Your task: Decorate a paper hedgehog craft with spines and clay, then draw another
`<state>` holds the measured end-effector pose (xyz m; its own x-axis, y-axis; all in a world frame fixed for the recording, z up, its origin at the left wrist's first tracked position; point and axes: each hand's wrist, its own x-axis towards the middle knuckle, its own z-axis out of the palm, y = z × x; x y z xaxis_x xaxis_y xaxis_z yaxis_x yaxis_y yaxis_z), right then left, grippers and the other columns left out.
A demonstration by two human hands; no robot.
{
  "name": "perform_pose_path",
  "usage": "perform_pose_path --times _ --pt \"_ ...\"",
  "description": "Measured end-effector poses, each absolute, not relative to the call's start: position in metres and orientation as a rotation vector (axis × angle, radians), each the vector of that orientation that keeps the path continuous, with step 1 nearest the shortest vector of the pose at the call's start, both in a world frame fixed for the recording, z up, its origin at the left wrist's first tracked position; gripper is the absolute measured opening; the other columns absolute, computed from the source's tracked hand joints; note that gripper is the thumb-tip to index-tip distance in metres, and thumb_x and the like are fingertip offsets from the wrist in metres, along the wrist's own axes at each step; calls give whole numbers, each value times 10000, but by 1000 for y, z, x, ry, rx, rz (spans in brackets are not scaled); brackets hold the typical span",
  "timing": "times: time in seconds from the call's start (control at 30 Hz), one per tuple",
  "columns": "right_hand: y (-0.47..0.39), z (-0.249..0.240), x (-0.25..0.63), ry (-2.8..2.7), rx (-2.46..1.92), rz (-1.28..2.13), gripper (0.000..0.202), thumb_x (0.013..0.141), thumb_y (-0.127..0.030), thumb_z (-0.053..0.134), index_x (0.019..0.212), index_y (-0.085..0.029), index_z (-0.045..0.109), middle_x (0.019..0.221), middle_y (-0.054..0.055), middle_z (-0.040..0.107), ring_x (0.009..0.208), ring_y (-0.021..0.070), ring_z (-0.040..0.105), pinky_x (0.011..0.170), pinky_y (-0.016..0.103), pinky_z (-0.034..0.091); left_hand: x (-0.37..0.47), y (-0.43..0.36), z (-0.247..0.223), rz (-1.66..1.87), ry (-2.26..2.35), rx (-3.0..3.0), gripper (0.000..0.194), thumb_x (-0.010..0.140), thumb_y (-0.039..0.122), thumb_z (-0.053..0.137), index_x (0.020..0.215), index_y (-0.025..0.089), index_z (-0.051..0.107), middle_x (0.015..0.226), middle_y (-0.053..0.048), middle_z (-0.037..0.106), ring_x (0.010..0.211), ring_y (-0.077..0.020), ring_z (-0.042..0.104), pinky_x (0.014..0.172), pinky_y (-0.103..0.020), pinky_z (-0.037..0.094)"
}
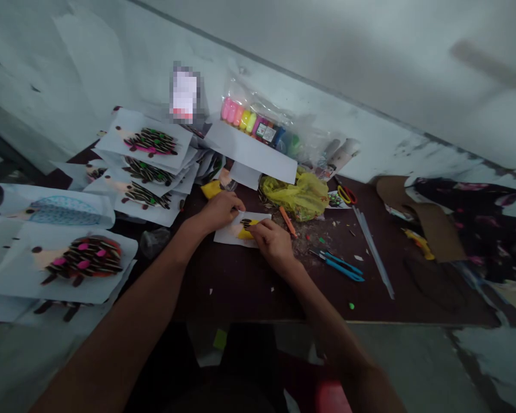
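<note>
A small white paper card [227,237] lies on the dark table between my hands. It bears a yellow patch [245,232] with a few dark, striped seeds at its top. My left hand [221,210] has its fingers curled together at the card's upper left edge, gripping it. Over the right side of the yellow patch, my right hand [274,242] is closed in a pinch; whatever lies between its fingertips is too small to make out. Behind my left hand rests a yellow lump [212,189]. A yellow plastic bag [301,194] sits beyond my right hand, with loose seeds beside it.
Stacked hedgehog pictures [150,141] covered in seeds stand at the left, with another pile [86,261] nearer. An orange cutter [288,221], blue thread snips [337,265], scissors [347,194] and clear glue sticks [374,252] lie right. Coloured clay packs [249,121] lean against the wall.
</note>
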<state>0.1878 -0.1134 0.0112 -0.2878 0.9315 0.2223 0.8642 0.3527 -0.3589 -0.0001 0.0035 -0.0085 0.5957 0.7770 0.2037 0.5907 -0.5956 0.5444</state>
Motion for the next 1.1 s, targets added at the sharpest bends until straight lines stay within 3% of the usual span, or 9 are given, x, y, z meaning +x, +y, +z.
perform_pose_path --times 1.1 --pt "-112 27 174 -2375 -1821 184 269 1012 -227 476 1040 -242 744 1037 69 686 920 202 609 672 270 366 0 1 -6 571 1122 2420 308 789 102 567 965 198 801 1023 -83 745 979 -242 650 935 -381 504"
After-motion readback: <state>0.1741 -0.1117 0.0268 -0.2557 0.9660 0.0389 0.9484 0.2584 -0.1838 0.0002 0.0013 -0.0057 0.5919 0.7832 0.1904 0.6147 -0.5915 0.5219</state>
